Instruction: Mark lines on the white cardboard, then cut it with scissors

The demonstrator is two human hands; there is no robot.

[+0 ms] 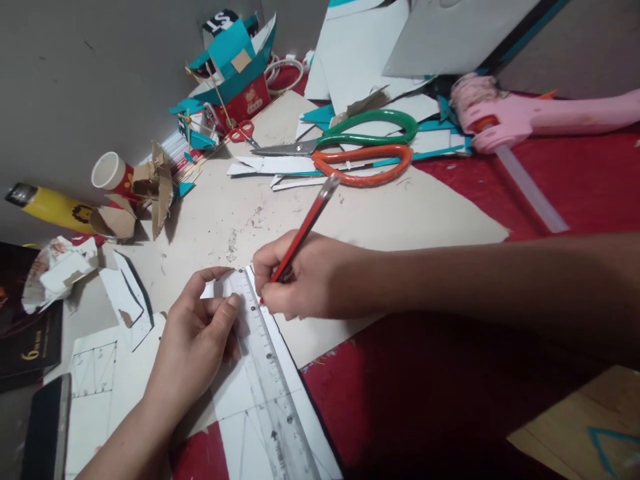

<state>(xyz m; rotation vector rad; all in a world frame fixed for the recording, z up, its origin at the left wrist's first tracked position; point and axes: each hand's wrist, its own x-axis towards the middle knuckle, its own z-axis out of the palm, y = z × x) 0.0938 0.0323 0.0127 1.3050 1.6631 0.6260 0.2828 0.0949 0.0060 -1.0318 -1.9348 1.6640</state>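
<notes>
My right hand (300,277) grips a red pencil (306,225), its tip down against the edge of a clear plastic ruler (265,370). The ruler lies on a white sheet of card (235,393) marked with pencil lines. My left hand (197,337) rests on the card and presses the upper end of the ruler, fingers curled, thumb and forefinger pinching a small bit of white card (220,287). Both hands work on a beige cardboard sheet (400,213) over a red cloth (425,387).
Large scissors (360,148) with green and orange handles lie beyond the hands. A pink glue gun (505,117) is at the right. Small red scissors (243,132), a teal and red card model (233,67), a paper cup (110,171), a yellow tube (55,208) and scraps sit left. A dark phone (45,427) lies at bottom left.
</notes>
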